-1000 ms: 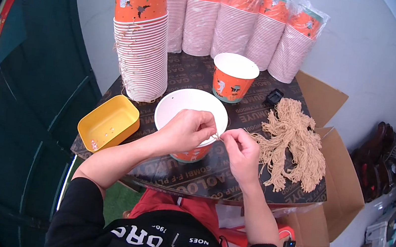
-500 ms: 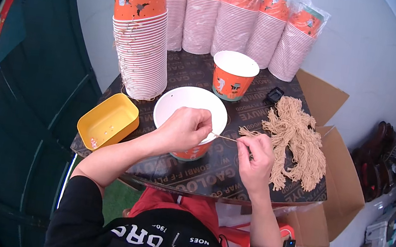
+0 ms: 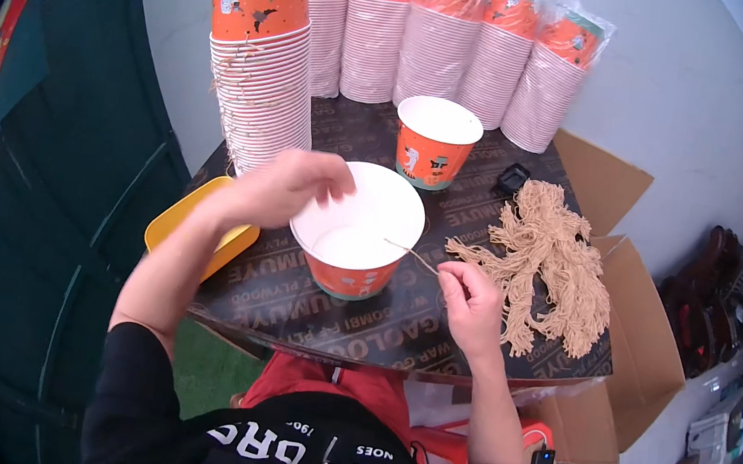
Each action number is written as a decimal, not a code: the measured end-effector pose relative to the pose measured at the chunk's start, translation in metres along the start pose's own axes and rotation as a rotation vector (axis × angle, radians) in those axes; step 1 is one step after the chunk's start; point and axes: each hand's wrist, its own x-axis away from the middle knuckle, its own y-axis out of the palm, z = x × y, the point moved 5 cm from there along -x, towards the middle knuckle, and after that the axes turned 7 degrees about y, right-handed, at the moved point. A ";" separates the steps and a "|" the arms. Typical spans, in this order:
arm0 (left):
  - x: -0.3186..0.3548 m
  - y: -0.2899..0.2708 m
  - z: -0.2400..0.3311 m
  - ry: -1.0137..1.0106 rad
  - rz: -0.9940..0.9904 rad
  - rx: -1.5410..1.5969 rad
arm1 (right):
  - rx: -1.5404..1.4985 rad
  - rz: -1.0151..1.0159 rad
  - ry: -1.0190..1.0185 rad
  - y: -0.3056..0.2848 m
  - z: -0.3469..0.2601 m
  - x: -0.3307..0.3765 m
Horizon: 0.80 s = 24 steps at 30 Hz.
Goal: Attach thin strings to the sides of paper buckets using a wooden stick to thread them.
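Note:
An orange paper bucket (image 3: 351, 279) with a white inside stands upright at the table's front middle. My right hand (image 3: 472, 306) is closed in a pinch on a short piece of tan twine (image 3: 424, 262). Its far end reaches over the bucket's right rim; whether it passes through the wall I cannot tell. My left hand (image 3: 293, 189) hovers at the bucket's left rim, fingers bent down and smeared by motion, so I cannot see whether they hold anything. Beside my right hand lies a bundle of tan twine (image 3: 555, 266).
A second orange bucket (image 3: 435, 158) stands behind, near a small black object (image 3: 514, 178). A tall bucket stack (image 3: 260, 77) rises at left; several wrapped stacks (image 3: 433, 52) line the back. A yellow tray (image 3: 164, 222) sits left, partly behind my left arm. Cardboard boxes (image 3: 638, 342) stand at right.
My left hand has let go of the twine's end and moved left and up to the bucket's left rim. My right hand keeps its pinch, slightly lower and left.

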 end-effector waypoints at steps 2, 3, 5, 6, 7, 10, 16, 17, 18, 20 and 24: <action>0.005 -0.021 -0.002 0.062 -0.054 -0.450 | 0.029 -0.046 0.037 -0.006 -0.001 0.002; 0.011 -0.023 -0.007 0.056 -0.051 -0.453 | 0.015 -0.076 0.059 -0.009 -0.002 0.002; 0.023 -0.019 -0.024 0.037 -0.134 -0.728 | -0.040 -0.113 0.066 -0.011 -0.001 0.004; 0.027 -0.017 -0.033 0.053 -0.188 -0.710 | -0.088 -0.143 0.077 -0.010 -0.001 0.004; 0.030 -0.017 -0.038 0.051 -0.189 -0.711 | -0.114 -0.167 0.076 -0.012 -0.006 0.005; 0.040 -0.015 -0.029 0.186 -0.145 -0.623 | -0.227 -0.221 0.091 -0.010 -0.026 0.007; 0.051 0.012 0.021 0.308 -0.104 -0.545 | -0.208 -0.243 0.029 -0.015 -0.071 0.018; 0.051 0.021 0.030 0.328 -0.088 -0.569 | -0.224 -0.244 0.025 -0.014 -0.076 0.020; 0.051 0.032 0.033 0.341 -0.072 -0.597 | -0.223 -0.246 0.027 -0.012 -0.077 0.023; 0.046 0.053 0.041 0.386 0.016 -0.670 | -0.268 -0.247 0.011 -0.010 -0.080 0.028; 0.028 0.087 0.045 0.265 0.159 -0.739 | -0.375 -0.304 -0.011 0.003 -0.081 0.035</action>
